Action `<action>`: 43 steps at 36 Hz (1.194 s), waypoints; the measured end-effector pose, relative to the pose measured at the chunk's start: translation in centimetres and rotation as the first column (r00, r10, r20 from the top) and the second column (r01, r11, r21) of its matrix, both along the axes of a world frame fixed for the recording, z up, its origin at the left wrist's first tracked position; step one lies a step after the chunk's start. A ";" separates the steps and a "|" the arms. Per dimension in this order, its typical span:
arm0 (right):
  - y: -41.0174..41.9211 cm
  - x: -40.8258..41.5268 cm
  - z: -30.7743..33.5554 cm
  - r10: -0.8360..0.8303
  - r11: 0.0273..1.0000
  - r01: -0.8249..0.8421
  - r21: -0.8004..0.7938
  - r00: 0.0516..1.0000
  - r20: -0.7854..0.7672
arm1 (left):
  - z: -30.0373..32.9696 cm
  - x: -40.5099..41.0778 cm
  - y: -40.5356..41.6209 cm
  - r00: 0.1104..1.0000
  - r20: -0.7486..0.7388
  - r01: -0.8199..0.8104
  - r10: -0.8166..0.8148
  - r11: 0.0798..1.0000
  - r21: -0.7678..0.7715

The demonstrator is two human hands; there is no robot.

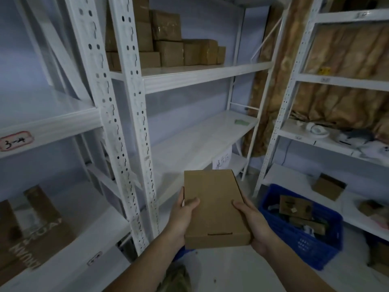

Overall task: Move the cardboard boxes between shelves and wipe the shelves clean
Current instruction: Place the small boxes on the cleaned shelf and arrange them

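A flat brown cardboard box [214, 209] is held level in front of me, over the floor. My left hand [185, 213] grips its left edge with the thumb on top. My right hand [250, 220] holds its right side, thumb lying on the lid. Ahead stands a white metal rack; its middle shelf [189, 144] carries only a small green cloth [241, 122] near the far right end. The upper shelf [206, 74] bears several stacked brown boxes [168, 41].
A blue plastic crate [328, 239] with several cardboard pieces sits on the floor at right. The right rack [328, 142] holds white objects and small boxes. At lower left a shelf holds a large printed cardboard carton [31, 234]. White uprights [134, 123] stand close on my left.
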State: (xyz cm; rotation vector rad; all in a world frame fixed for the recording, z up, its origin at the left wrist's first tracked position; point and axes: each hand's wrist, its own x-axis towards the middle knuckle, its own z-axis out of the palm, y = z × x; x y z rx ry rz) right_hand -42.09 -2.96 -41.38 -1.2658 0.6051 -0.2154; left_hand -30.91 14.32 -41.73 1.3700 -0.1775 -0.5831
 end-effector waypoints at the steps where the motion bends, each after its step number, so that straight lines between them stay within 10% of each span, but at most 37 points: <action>1: -0.6 0.9 0.2 0.006 1.000 -0.006 -0.008 1.000 -0.001 | 0.0 0.9 -0.6 1.000 -0.009 -0.008 0.008 1.000 -0.008; 24: -16.0 18.5 -3.4 0.118 0.993 -0.116 0.025 0.992 -0.050 | -4.8 16.9 -14.8 0.973 -0.121 -0.188 0.197 0.979 0.081; 43: -18.8 36.4 -7.7 0.583 0.780 -0.612 -0.133 0.787 -0.202 | -6.5 21.8 -15.3 0.731 0.025 -0.657 0.682 0.695 0.292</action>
